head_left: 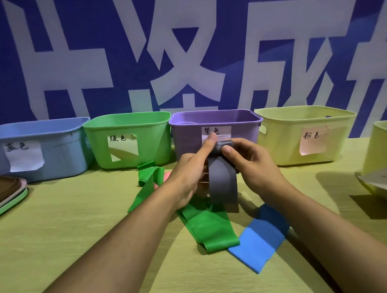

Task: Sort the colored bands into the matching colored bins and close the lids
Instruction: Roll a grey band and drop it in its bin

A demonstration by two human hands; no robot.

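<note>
Bands are lying near the table's (pixel 80 245) middle: one blue band (pixel 256 242) nearest, one green band (pixel 207 225) beside it, a pink scrap (pixel 167 174) peeking out behind. Above them, the left hand (pixel 187 174) and right hand (pixel 255 165) are both pinching one grey band (pixel 222 183), its loop hanging down. Lids (pixel 1 194) are sitting stacked at the left edge. Five open bins are lining the far edge: blue bin (pixel 35 152), green bin (pixel 130 141), purple bin (pixel 216 126), and two yellow bins (pixel 306 136).

Dim, bluish light falls from above and behind, throwing soft shadows of the arms across the table (pixel 78 223), while the wide lens bows the bins at the edges.
</note>
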